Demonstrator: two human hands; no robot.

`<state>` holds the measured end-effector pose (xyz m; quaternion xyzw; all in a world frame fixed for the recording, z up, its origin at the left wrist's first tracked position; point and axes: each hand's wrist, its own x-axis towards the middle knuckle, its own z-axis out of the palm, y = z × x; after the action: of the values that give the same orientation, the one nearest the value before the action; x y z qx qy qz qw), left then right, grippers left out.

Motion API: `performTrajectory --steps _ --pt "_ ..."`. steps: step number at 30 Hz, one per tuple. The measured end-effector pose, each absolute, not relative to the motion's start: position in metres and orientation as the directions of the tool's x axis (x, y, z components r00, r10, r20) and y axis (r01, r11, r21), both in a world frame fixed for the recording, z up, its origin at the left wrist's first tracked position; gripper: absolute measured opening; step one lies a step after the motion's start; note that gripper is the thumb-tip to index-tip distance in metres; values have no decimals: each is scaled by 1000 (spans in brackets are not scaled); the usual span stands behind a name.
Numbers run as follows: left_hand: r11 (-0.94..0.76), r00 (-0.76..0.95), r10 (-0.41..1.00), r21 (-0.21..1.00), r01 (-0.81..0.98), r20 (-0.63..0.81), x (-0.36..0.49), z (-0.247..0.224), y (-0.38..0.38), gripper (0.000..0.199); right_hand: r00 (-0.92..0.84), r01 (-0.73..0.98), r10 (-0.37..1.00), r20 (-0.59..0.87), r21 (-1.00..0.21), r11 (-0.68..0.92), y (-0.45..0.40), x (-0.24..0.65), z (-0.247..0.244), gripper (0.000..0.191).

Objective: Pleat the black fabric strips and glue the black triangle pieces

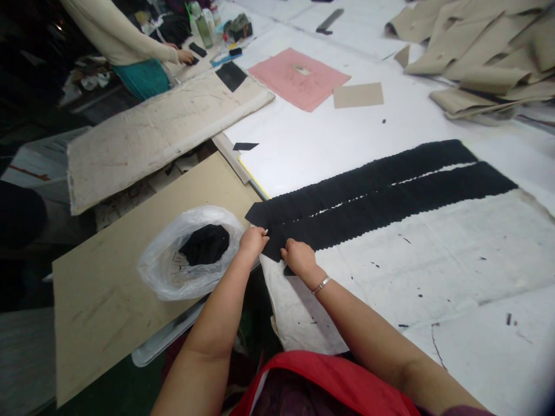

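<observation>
Two long rows of overlapping black fabric pieces (390, 199) run across the white table, their edges stepped like teeth. At the left end of the nearer row, my left hand (255, 240) is closed, thumb and fingers pinching the edge of a black fabric piece (274, 241). My right hand (299, 257), with a metal bracelet at the wrist, is closed on the near side of the same piece, knuckles up. A bit of black material (288, 271) shows beneath it. Beside my left forearm stands a translucent plastic bag (151, 263) with black fabric (208, 245) inside.
The bag rests on a tan board (95, 306). Beyond lies a padded off-white board (165, 133). A pink sheet (290, 75), a tan card (359, 95) and piled tan fabric (489, 52) occupy the far table. A co-worker's hand (185, 56) is at upper left.
</observation>
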<state>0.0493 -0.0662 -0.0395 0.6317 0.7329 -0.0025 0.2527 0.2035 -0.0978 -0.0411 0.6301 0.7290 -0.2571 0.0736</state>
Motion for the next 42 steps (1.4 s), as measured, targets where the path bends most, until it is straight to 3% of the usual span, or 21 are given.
performTrajectory --steps 19,24,28,31,34,37,39,42 --pt "271 -179 929 265 925 -325 55 -51 -76 10 -226 951 889 -399 -287 112 -98 203 -43 24" --pt "246 -168 937 235 940 -307 56 -51 -79 18 -218 954 894 -392 -277 111 -98 202 -44 24" --pt "145 -112 978 189 971 -176 59 -45 -86 27 -236 939 904 -358 -324 116 -102 207 -41 25" --pt "-11 36 982 136 991 -185 62 -42 -91 16 -260 895 909 -326 -435 100 -108 217 -38 22" --pt "-130 145 956 75 989 -256 64 -42 -94 25 -277 771 909 -312 -636 17 -112 232 -37 16" --pt "-179 189 948 60 982 -255 64 -39 -96 24 -241 554 899 -367 -812 -183 -114 246 -39 20" --pt "-194 207 946 77 978 -248 62 -36 -97 22 -218 345 869 -444 -868 -357 -115 253 -40 26" --pt "-168 195 960 146 975 -202 61 -29 -99 26 -218 2 822 -526 -842 -539 -116 258 -37 35"
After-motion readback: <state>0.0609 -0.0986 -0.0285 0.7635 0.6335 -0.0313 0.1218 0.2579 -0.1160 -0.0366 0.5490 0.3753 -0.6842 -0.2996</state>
